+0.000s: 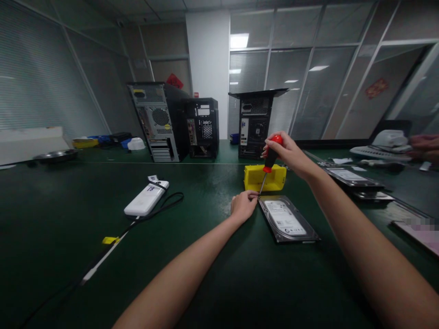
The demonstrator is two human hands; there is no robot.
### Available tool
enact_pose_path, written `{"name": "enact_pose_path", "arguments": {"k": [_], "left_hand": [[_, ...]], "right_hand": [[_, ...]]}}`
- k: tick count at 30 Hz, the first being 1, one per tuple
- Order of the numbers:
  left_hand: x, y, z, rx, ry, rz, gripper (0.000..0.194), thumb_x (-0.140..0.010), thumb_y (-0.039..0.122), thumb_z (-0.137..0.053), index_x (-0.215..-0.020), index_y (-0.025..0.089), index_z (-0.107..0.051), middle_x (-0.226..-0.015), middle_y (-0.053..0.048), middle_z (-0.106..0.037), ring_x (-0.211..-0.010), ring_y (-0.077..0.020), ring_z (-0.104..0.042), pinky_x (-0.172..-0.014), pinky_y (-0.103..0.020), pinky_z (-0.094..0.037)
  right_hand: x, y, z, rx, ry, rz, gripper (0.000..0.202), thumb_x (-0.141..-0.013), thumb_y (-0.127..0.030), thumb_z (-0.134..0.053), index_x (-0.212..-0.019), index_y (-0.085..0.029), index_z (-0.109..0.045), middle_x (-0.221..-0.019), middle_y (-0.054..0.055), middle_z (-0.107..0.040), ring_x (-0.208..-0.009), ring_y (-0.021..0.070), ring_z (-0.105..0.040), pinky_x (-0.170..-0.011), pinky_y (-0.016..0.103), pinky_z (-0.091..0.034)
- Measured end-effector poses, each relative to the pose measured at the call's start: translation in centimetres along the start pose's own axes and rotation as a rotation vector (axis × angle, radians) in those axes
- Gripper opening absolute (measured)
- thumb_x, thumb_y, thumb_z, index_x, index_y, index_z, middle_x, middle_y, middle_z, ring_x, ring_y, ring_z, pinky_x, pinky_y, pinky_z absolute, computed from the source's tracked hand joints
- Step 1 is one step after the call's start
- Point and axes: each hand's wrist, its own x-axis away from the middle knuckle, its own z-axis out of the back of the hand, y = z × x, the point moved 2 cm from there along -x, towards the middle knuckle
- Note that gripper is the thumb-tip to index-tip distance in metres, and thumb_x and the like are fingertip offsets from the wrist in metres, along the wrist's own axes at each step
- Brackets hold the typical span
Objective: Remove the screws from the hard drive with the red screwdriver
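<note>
A hard drive (284, 219) with a white label lies flat on the dark green table. My right hand (286, 153) is closed round the handle of a screwdriver (270, 159), red and black, slanting down with its tip at the drive's far left corner. At that same corner are the fingertips of my left hand (244, 205), drawn together beside the tip; what they pinch, if anything, is hidden. Just behind the drive stands a yellow bin (265, 177), partly covered by the screwdriver.
A white power bank (147, 198) with a black strap and cable lies to the left. Computer cases (160, 121) stand at the back, another case (254, 123) behind the bin. More hard drives (355, 177) are at right, near another person's hand (425, 148).
</note>
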Motion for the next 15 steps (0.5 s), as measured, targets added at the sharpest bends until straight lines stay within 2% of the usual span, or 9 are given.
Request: {"name": "enact_pose_path", "arguments": {"k": [15], "left_hand": [[-0.08, -0.09, -0.1, -0.015, -0.012, -0.007, 0.026, -0.082, 0.023, -0.051, -0.102, 0.026, -0.067, -0.101, 0.003, -0.072, -0.101, -0.0162, -0.063, -0.09, -0.027, -0.046]], "right_hand": [[0.02, -0.08, 0.19, 0.041, 0.008, 0.003, 0.023, -0.078, -0.037, -0.061, -0.089, -0.024, -0.046, -0.075, -0.002, -0.054, -0.065, 0.013, -0.057, -0.069, 0.034, -0.052]]}}
